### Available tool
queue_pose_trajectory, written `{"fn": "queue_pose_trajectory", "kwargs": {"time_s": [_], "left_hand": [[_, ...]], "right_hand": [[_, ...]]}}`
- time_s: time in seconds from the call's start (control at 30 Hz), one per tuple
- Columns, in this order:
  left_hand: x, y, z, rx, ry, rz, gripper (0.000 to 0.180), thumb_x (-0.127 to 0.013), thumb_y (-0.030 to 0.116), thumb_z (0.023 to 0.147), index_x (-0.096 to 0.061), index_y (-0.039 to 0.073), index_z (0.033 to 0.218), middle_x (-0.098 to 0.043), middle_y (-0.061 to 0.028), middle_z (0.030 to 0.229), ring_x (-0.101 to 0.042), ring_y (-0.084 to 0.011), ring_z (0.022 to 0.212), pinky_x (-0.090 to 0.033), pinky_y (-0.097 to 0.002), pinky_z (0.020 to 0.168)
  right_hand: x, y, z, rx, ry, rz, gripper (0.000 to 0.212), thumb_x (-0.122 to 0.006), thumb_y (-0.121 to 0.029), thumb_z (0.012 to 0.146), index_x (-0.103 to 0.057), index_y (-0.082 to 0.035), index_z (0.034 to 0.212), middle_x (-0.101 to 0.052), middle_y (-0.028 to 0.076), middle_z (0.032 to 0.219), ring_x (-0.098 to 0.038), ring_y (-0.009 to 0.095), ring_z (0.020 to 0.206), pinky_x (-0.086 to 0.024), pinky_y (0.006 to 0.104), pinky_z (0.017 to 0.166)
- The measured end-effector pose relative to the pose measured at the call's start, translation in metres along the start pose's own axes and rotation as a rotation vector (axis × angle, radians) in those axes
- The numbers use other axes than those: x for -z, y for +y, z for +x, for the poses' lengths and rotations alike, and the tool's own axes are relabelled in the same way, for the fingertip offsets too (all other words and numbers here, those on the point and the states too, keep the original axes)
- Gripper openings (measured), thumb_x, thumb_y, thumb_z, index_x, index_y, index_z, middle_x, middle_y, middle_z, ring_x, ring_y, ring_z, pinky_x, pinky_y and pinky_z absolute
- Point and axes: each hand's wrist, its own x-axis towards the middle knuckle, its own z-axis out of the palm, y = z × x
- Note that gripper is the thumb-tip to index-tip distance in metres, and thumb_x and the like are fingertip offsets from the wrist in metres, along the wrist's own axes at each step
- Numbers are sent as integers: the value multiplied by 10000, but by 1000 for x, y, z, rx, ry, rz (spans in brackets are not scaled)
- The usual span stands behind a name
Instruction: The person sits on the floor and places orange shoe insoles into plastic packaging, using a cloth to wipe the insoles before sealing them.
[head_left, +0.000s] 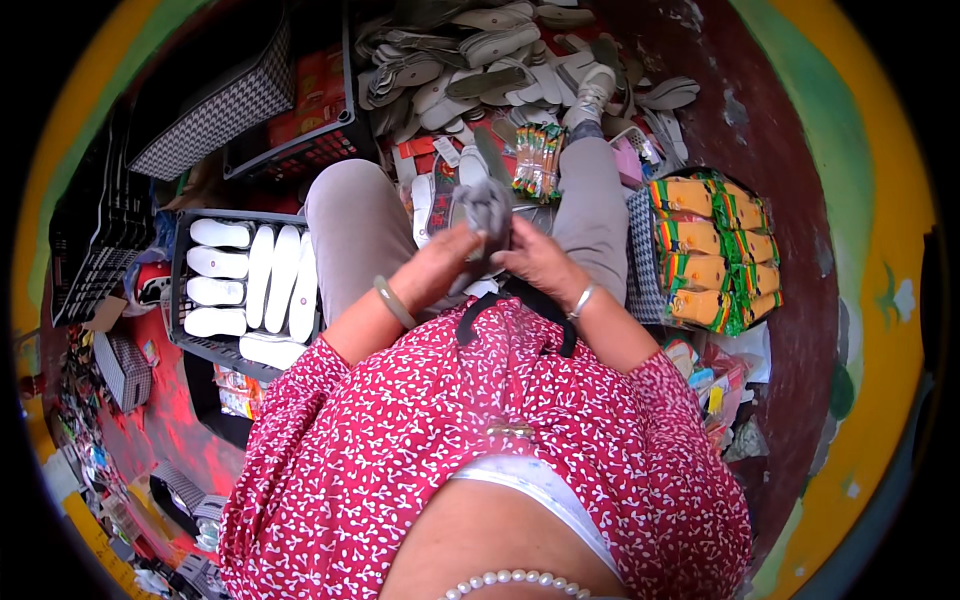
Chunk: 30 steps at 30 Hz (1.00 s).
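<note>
Dark red floor (795, 190) lies around me in the head view, with a loose heap of insoles (490, 50) beyond my knees, a black crate (222, 358) holding white insoles (283, 280) on my left, and orange-and-green packs (692, 240) on my right. Between my knees, just beyond my lap, is a soft-looking grey bundle (486, 205), blurred, so I cannot tell exactly what it is. My left hand (448, 258) is mostly closed, fingers curled on the bundle's near left side; my right hand (545, 258) is partly curled, its fingertips at the bundle's near right side, though I cannot tell whether they pinch it. I judge the step to be two-handed working of this bundle; the next move seems to call for a steady left hold and nimble right fingers.
</note>
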Motion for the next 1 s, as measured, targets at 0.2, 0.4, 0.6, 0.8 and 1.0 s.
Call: {"fn": "queue_pose_trajectory", "kwargs": {"time_s": [0.2,0.4,0.6,0.8,1.0], "left_hand": [[35,-38,10,-51,1,927,418,-484,224,918,-464,-1,1270,-466,-267,1276,-339,-311,1303,-309,-343,1033],[27,-31,7,-42,-148,893,379,-546,194,885,-519,5,1212,-632,-223,979,-631,-282,901,-475,-354,799],[31,-28,9,-65,-125,869,362,-504,251,910,-553,-6,1159,-617,-248,976,-618,-355,895,-474,-382,779],[36,-30,18,39,-74,808,373,-482,277,924,-550,-11,1152,-620,-240,980,-618,-351,913,-471,-370,789],[38,-44,26,85,48,688,359,-566,246,843,-573,18,1121,-612,-228,1001,-596,-358,942,-455,-375,799]], "right_hand": [[30,51,46,-307,138,363,337,-569,-53,834,-526,30,1158,-610,75,1025,-592,142,901,-475,261,810],[136,47,98,-222,491,-302,315,-604,-185,802,-642,17,1041,-679,125,821,-606,113,695,-460,242,707],[273,58,157,-495,711,-212,244,-618,-244,813,-668,-6,835,-665,128,731,-596,149,578,-464,256,592],[344,118,216,-923,408,-1360,540,-698,-440,707,-655,-17,1040,-656,165,1016,-647,234,903,-496,338,798],[339,128,237,-1063,665,-1112,695,-736,-516,627,-619,-40,1121,-603,155,1158,-595,255,1054,-469,360,876]]}}
